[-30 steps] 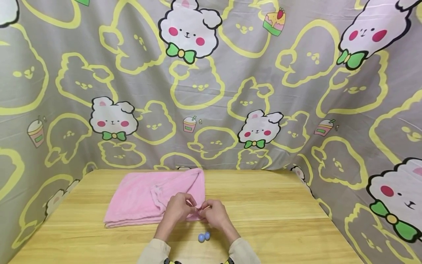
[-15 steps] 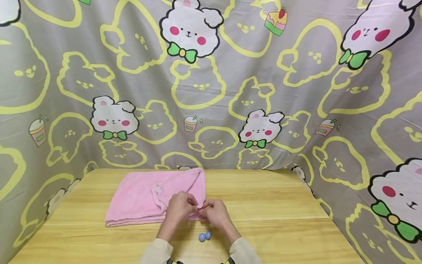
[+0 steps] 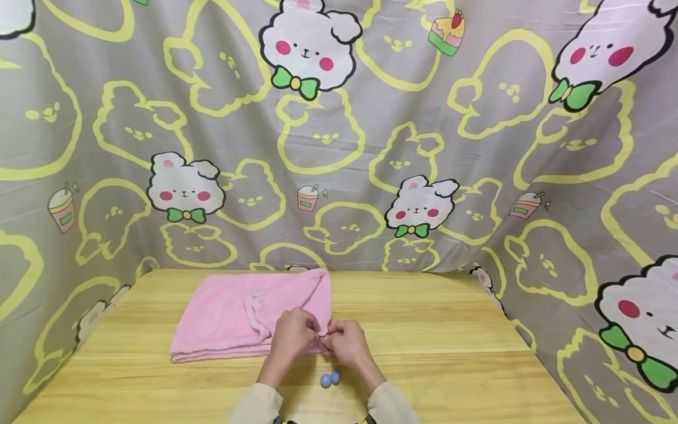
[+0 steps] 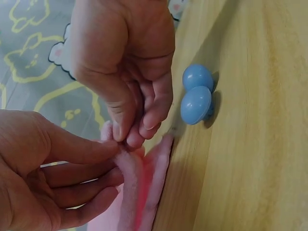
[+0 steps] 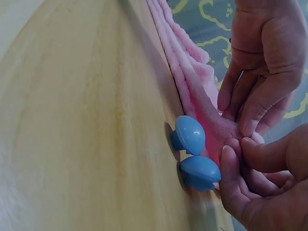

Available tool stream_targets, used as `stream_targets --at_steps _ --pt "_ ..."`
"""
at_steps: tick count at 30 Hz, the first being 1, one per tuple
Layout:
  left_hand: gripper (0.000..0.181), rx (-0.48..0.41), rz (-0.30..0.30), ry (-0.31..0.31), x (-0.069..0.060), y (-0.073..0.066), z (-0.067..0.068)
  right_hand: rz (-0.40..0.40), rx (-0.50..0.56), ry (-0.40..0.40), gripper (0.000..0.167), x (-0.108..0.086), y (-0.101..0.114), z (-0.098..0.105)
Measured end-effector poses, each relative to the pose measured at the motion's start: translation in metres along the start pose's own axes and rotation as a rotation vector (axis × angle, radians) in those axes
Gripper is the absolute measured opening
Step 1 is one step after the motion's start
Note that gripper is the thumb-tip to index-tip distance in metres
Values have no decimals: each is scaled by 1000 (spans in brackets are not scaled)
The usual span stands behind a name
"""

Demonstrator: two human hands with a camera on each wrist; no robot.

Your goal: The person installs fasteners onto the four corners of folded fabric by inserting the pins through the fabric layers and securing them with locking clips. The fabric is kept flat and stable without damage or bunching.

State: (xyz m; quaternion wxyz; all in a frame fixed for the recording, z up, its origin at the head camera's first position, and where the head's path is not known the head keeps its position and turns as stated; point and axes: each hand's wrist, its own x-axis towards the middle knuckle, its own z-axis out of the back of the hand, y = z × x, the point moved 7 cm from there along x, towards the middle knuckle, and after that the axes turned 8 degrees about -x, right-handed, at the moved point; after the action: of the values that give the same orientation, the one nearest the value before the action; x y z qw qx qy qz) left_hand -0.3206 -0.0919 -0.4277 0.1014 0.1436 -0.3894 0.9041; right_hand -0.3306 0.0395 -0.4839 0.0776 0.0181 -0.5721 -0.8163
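A folded pink plush blanket (image 3: 222,315) lies on the table, with its near right corner raised between both hands. My left hand (image 3: 293,337) pinches the cloth edge between thumb and fingertips. Opposite it, my right hand (image 3: 346,346) pinches the same corner, thumb against curled fingers; anything small between these fingertips is hidden. In the left wrist view the blanket edge (image 4: 130,192) hangs in a fold beneath the fingers. Two blue mushroom-shaped clips, a nearer one (image 3: 325,380) and another (image 3: 335,377), rest side by side on the table between the forearms.
The light wooden table (image 3: 434,330) extends around the blanket and to the right of the hands. A grey curtain (image 3: 349,147) with cartoon rabbit prints hangs behind the table and along both sides.
Both hands stay at the blanket corner, with only slight finger shifts. The blanket and blue clips keep their places; the whole view drifts slightly.
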Motion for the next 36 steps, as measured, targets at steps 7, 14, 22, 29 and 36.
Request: stream_targets --at_steps 7,14,22,29,36 --pt "14 -59 -6 27 0 3 4 -2 40 20 13 2 -1 -1" --pt "11 -181 116 90 1 19 9 -32 96 46 19 3 -3 -3" --pt "9 -224 172 161 1 27 1 -52 121 57 21 3 -5 -2" --pt "9 -264 181 159 1 30 -3 -93 180 78 22 3 -9 -2" --pt "8 -269 218 168 1 32 -5 -105 268 146 31 2 -6 -5"
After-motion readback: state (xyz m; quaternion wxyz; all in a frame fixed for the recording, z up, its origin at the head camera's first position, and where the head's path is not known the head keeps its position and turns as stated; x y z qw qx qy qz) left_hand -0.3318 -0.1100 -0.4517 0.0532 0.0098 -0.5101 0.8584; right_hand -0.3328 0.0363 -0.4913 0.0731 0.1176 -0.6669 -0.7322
